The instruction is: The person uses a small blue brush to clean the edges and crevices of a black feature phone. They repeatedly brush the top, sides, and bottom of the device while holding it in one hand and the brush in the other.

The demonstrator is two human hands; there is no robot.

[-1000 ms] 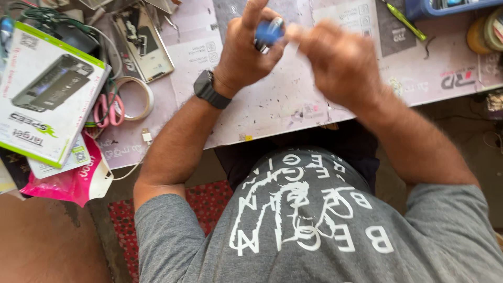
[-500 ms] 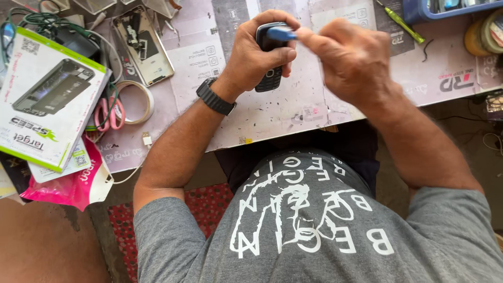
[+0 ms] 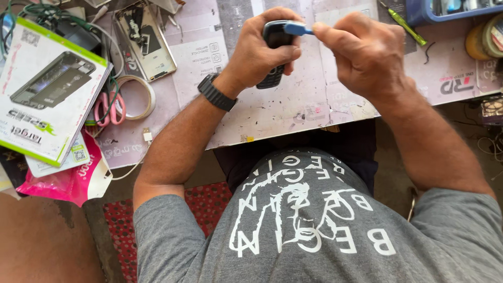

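My left hand (image 3: 259, 55), with a black watch on its wrist, grips a small dark keypad phone (image 3: 271, 78) and holds it upright above the worktable (image 3: 293, 112). My right hand (image 3: 364, 52) pinches a small blue flat tool (image 3: 297, 29). The tool's tip touches the phone's top edge. Fingers hide most of the phone's middle. Both hands hover over the table's scratched paper cover, close together.
A white-and-green box (image 3: 47, 89) lies at the left, by pink scissors (image 3: 107, 107) and a tape roll (image 3: 137, 95). A phone back panel (image 3: 144, 39) lies behind them. A green screwdriver (image 3: 403, 23), a blue tray (image 3: 419, 15) and yellow tape rolls (image 3: 484, 39) sit far right.
Both hands have dropped slightly lower in view. The phone has turned so its dark body shows more, and the blue tool now meets its top edge.
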